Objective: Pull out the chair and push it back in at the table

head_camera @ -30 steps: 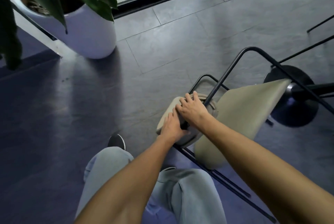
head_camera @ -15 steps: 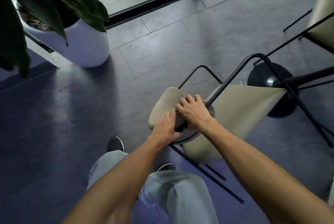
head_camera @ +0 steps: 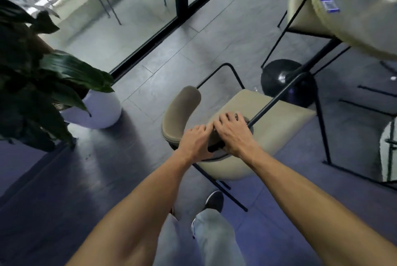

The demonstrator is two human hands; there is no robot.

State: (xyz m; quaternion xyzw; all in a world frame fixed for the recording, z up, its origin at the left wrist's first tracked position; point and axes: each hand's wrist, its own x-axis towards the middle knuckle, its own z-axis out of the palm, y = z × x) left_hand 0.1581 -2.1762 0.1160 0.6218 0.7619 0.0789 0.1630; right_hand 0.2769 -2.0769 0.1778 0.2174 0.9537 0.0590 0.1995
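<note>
Head view: the chair [head_camera: 264,128] stands on the floor [head_camera: 171,55] with its beige seat stretching away from the person toward the upper right, front edge facing the table [head_camera: 361,8] at the top right corner. Its curved backrest [head_camera: 180,113] sits at the near end, bending from the middle of the frame up to the left. Thin black legs run from the backrest down to the floor on both sides of the seat.

Both hands rest on the top of the backrest, directly ahead of the person. The left hand [head_camera: 196,141] is curled over the padded edge, fingers bent around it. The right hand [head_camera: 233,131] lies just beside it, touching it, fingers wrapped over the back where the black frame meets the pad.

The table's round black base [head_camera: 285,77] stands just beyond the seat's far edge. A second chair [head_camera: 300,6] stands behind the table. The floor is grey tile. A potted plant [head_camera: 55,89] in a white pot stands at the left, near a glass wall [head_camera: 133,19] with a black frame
</note>
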